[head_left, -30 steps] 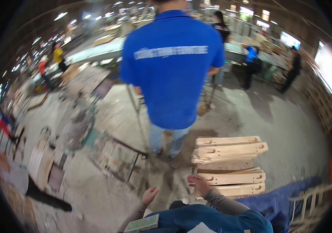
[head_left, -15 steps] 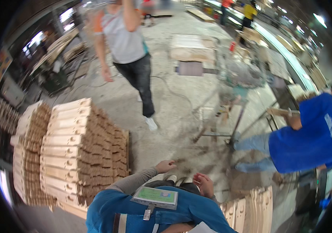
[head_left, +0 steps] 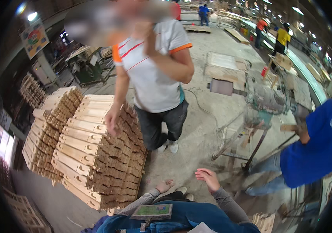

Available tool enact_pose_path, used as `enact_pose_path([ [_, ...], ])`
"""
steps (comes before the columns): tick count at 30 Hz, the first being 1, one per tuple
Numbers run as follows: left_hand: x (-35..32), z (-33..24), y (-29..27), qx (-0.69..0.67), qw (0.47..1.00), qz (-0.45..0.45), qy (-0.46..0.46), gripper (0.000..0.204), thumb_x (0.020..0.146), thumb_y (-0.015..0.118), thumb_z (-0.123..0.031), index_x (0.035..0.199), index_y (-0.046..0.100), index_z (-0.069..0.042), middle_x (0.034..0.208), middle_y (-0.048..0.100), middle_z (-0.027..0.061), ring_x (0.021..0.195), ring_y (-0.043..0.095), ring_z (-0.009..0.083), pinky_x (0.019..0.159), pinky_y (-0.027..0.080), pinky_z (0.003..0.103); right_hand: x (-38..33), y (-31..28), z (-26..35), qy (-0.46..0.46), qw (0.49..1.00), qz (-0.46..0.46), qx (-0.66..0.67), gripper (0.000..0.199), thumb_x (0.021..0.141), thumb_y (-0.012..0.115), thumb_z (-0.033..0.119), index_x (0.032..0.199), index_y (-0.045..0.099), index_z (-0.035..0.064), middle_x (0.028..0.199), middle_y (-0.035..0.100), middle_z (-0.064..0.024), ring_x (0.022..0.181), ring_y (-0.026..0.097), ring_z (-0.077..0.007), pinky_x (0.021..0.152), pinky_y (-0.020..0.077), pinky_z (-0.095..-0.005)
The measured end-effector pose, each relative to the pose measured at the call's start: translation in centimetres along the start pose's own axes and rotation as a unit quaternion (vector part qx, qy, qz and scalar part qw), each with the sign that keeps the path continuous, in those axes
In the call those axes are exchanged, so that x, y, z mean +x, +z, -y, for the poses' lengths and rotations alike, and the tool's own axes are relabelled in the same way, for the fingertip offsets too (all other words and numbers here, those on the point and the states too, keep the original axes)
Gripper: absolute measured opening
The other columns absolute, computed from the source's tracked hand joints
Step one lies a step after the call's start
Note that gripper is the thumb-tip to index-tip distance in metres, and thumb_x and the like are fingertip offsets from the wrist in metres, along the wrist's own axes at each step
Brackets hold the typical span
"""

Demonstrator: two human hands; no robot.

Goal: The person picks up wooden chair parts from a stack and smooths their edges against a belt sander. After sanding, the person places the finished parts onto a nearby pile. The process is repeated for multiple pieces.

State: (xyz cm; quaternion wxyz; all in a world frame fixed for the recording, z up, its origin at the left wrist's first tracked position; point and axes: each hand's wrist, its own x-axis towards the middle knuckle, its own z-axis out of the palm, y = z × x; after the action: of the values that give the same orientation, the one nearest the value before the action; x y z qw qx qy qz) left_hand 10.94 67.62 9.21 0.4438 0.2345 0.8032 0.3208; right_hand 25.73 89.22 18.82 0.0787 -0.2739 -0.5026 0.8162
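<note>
The wearer's hands are both empty: the left hand [head_left: 165,186] has loosely bent fingers, while the right hand [head_left: 208,179] is held wide, its fingers extended above the floor [head_left: 187,171]. This looks like a pause between grips. Just left of the left hand, but apart from it, stands the tall stack of slotted wooden boards [head_left: 79,167]; a grip there would call for a leftward reach. A smaller pile of boards [head_left: 264,222] sits by the right forearm. Beyond the stack, a co-worker in a light shirt [head_left: 156,70] lowers one arm before it; whether that hand touches the wood cannot be told. Farther right stand a person in blue [head_left: 311,143] and a machine with a roller [head_left: 221,87].
</note>
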Motion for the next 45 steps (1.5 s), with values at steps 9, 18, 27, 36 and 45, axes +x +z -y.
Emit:
enact_pose_path([
  [9,4.2,-6.0,4.5,0.144,0.979,0.128,0.064,0.06,0.082,0.055,-0.042,0.124,0.046,-0.001,0.107,0.06,0.0198,0.1,0.058,0.0263,0.086,0.044,0.033,-6.5,-4.1,-5.4,0.06,0.997,-0.04,0.026,0.029,0.088,0.052,0.017,0.109,0.055,-0.0025,0.098,0.06,-0.0117,0.089,0.059,-0.0181,0.078,0.0483,-0.03],
  [18,10.3,-12.2,10.3,0.137,0.954,0.12,0.237,0.059,0.079,0.055,-0.042,0.118,0.05,0.002,0.106,0.06,0.0212,0.099,0.058,0.0326,0.085,0.045,0.037,-13.1,-11.2,-4.4,-0.011,0.968,-0.25,0.01,0.027,0.089,0.051,0.014,0.11,0.054,-0.0034,0.097,0.062,-0.0136,0.084,0.062,-0.0186,0.072,0.0512,-0.0274],
  [27,13.3,-16.0,10.1,0.158,0.95,0.108,0.247,0.056,0.076,0.057,-0.043,0.114,0.054,-0.001,0.101,0.061,0.0207,0.095,0.058,0.0338,0.081,0.045,0.037,-11.6,-13.4,-3.6,-0.046,0.972,-0.232,-0.009,0.026,0.089,0.05,0.012,0.108,0.054,-0.0047,0.094,0.063,-0.0147,0.082,0.063,-0.0199,0.071,0.0523,-0.0291],
  [36,15.7,-12.5,6.2,0.232,0.959,0.105,0.127,0.058,0.08,0.051,-0.044,0.121,0.05,-0.003,0.121,0.051,0.0206,0.112,0.049,0.0328,0.094,0.039,0.038,-5.9,-13.7,-0.4,-0.061,0.98,-0.183,-0.049,0.028,0.09,0.048,0.013,0.111,0.052,-0.0051,0.093,0.064,-0.0147,0.081,0.063,-0.0186,0.071,0.0508,-0.0274],
  [45,14.8,-10.7,2.6,0.164,0.982,0.043,0.084,0.061,0.08,0.051,-0.046,0.124,0.048,-0.004,0.121,0.051,0.0206,0.112,0.049,0.0334,0.095,0.039,0.037,-2.4,-14.5,1.0,-0.032,0.985,-0.112,-0.129,0.028,0.089,0.05,0.014,0.109,0.053,-0.0051,0.092,0.064,-0.0135,0.081,0.062,-0.0175,0.071,0.0503,-0.0273],
])
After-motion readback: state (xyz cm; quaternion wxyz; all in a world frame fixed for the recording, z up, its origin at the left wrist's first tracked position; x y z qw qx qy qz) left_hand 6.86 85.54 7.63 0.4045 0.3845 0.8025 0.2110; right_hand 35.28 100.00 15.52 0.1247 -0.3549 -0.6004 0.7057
